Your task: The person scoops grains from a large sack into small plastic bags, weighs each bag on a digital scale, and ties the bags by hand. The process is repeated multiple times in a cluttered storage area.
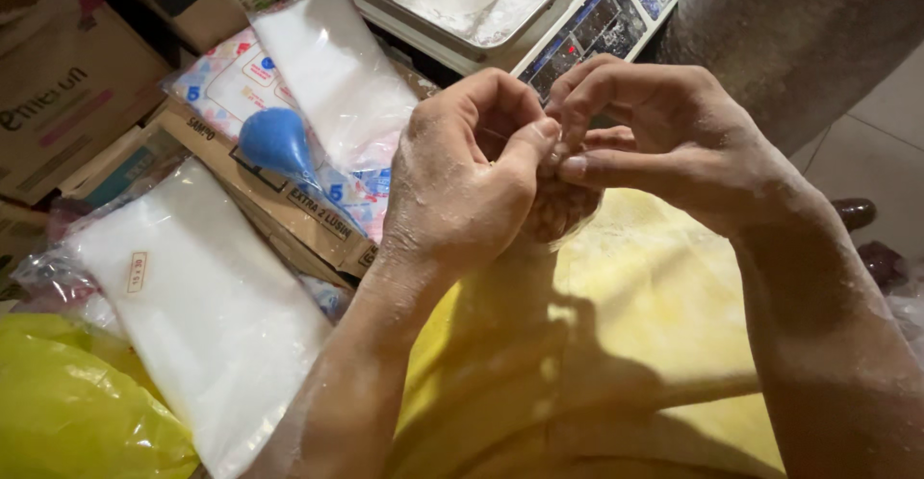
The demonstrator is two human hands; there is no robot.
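Observation:
Both hands meet at the middle of the head view, over a yellow cloth (635,344) on my lap. My left hand (462,181) and my right hand (654,137) pinch the top of a small clear plastic bag (558,211) holding brownish pieces; only its bottom shows below the fingers. My fingers are curled together at its neck. Both forearms are dusted with white powder.
A weighing scale (577,26) with a powdery tray stands behind the hands. Left are flat packs of clear plastic bags (207,306), another pack (337,75), a blue scoop (274,142), cardboard boxes (67,84) and a yellow bag (67,412). Tiled floor (876,152) lies right.

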